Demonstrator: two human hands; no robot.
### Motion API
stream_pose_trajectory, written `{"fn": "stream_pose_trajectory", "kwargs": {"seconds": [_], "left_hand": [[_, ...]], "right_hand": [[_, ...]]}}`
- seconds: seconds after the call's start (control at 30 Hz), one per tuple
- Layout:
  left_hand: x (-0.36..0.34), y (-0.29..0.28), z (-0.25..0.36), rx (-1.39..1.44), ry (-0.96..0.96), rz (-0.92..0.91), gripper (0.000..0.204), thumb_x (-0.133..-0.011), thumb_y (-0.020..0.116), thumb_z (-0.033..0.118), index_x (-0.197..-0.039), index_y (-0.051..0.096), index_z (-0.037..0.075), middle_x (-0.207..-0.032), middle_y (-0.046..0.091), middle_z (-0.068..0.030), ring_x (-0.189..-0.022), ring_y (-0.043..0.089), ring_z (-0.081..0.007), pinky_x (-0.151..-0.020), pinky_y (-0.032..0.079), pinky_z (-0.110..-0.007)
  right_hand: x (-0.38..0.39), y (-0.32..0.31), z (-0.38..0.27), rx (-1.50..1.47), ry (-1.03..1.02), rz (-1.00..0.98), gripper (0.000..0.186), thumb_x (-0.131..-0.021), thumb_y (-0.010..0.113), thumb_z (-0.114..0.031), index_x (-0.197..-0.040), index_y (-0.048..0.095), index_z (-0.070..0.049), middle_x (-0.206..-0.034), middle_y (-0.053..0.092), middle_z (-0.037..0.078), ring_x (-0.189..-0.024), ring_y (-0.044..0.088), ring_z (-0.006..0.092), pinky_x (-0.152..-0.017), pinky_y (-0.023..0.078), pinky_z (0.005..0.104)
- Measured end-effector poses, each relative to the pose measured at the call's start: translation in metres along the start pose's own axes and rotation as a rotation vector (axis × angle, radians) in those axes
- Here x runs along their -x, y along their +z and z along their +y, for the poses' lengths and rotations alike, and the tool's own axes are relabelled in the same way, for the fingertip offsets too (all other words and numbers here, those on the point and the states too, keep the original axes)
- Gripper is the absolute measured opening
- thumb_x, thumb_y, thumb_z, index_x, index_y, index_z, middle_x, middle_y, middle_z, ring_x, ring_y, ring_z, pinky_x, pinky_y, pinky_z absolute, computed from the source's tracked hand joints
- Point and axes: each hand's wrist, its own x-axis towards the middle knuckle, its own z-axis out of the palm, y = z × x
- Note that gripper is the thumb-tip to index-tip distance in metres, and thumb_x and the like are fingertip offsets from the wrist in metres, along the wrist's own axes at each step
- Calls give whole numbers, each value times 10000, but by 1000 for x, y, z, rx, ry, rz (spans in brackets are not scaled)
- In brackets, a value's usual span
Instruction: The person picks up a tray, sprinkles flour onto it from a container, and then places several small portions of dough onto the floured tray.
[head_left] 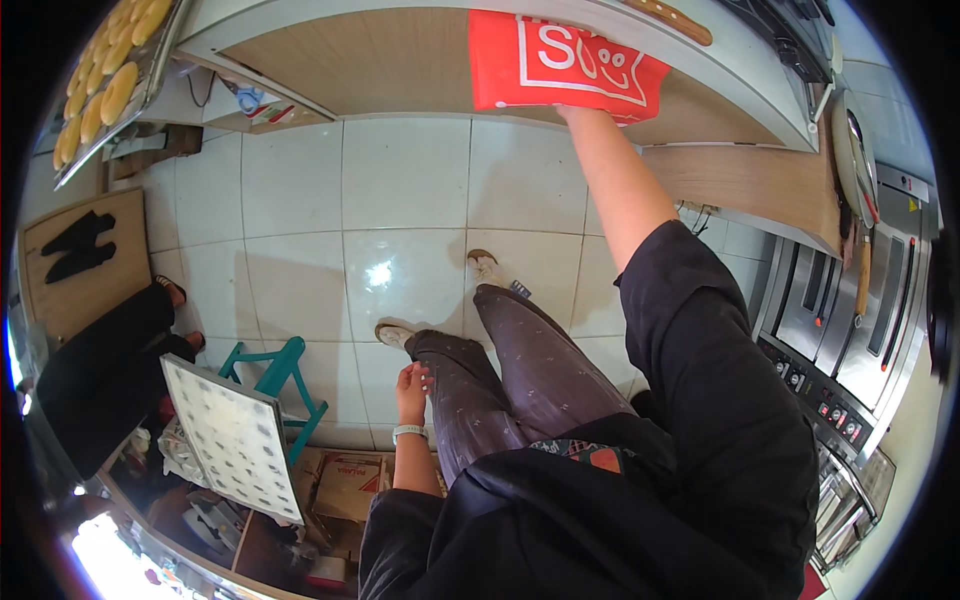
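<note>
A red plastic bag (pixel 500 70) with white print hangs at the front of the counter ahead of me. My right arm stretches forward to it, and only the wrist end of my right hand (pixel 572 113) shows at the bag's lower edge. The bag hides the fingers, so their grip cannot be made out. My left hand (pixel 412 386) hangs low beside my left thigh, fingers loosely bent and apart, with nothing in it. A light band (pixel 409 431) circles that wrist.
A wooden handle (pixel 672 18) lies on the counter. At far left is a tray of oblong buns (pixel 118 92). Left of me are a green folding stool (pixel 285 372), a spotted white board (pixel 235 430) and another person's dark-clad legs (pixel 115 340). Steel ovens (pixel 850 310) stand right.
</note>
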Motion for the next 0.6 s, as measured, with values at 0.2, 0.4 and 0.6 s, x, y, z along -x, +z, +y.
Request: {"fn": "stream_pose_trajectory", "kwargs": {"seconds": [0.2,0.4,0.6], "left_hand": [[4,-16,-23,-50,-7,36,324,-957,510,321,-1171,535,79,-1021,645,-63,-841,630,-152,-672,475,-280],[-4,-7,-18,-32,-69,12,323,-947,526,326,-1152,536,77,-1012,646,-61,-822,627,-146,-656,477,-274],[13,55,118,75,286,-28,450,-946,524,391,-1249,477,62,-1114,603,-78,-919,602,-165,-753,468,-296]], "right_hand": [[-30,-15,7,161,-9,-132,476,-929,468,-470,-1267,434,-137,-1200,566,77,-1015,586,243,-770,533,437],[-6,-91,53,902,-52,-302,358,-951,453,-391,-1216,460,-149,-1164,581,22,-1009,572,167,-750,502,399],[123,-164,148,930,120,-439,342,-1011,379,-345,-1177,550,-100,-876,546,-21,-743,531,72,-705,472,244]]}}
